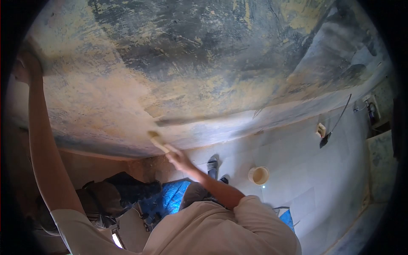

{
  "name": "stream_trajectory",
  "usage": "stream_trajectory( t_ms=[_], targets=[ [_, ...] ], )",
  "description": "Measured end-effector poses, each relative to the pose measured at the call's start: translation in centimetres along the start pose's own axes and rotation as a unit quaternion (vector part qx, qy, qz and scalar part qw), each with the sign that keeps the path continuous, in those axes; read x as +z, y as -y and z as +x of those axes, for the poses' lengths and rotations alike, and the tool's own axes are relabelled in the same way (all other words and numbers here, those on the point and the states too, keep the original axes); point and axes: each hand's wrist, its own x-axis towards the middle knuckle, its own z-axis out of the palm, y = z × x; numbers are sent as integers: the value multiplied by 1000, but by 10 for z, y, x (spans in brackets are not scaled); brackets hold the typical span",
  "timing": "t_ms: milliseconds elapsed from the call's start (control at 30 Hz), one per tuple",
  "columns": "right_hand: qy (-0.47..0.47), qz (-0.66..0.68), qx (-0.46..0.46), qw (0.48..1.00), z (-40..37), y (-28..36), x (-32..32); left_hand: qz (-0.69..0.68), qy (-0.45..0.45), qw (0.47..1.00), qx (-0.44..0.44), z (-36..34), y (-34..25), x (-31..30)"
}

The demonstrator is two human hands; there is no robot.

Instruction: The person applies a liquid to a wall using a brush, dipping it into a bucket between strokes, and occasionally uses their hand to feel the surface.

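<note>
My right hand (179, 160) is closed round the pale handle of a brush (158, 141), whose tip is at the lower part of a patchy wall (140, 89). The wall carries yellowish and dark grey blotches. High at the far left, my left hand (29, 68) is raised close to the wall, in shadow; its fingers are too dark and blurred to make out.
A cream bucket (259, 175) stands on the grey floor (293, 170) right of my feet. Blue sheeting (175, 196) and dark bags (129, 187) lie lower left. Near the right wall are a small pale box (320, 129) and a long-handled tool (325, 140).
</note>
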Motion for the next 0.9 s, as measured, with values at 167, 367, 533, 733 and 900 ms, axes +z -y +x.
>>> stream_trajectory(
  t_ms=[167, 367, 533, 733, 900],
  targets=[
    [-155, -119, 60, 979, -35, 81, -192, -10, 132, 990, -49, -5, 0, -16],
    [-367, -97, 93, 920, -103, 152, -300, 24, 100, 994, 29, -13, 23, -8],
    [-549, 88, 28, 831, -64, 112, -281, -28, 76, 997, 0, -14, -44, -33],
    [-311, 155, 155, 925, -10, 73, -87, -84, 154, 984, -26, -3, -85, -66],
    [-22, 29, 216, 976, -28, 72, -19, -67, 136, 987, -43, -5, -83, -65]
  ],
)
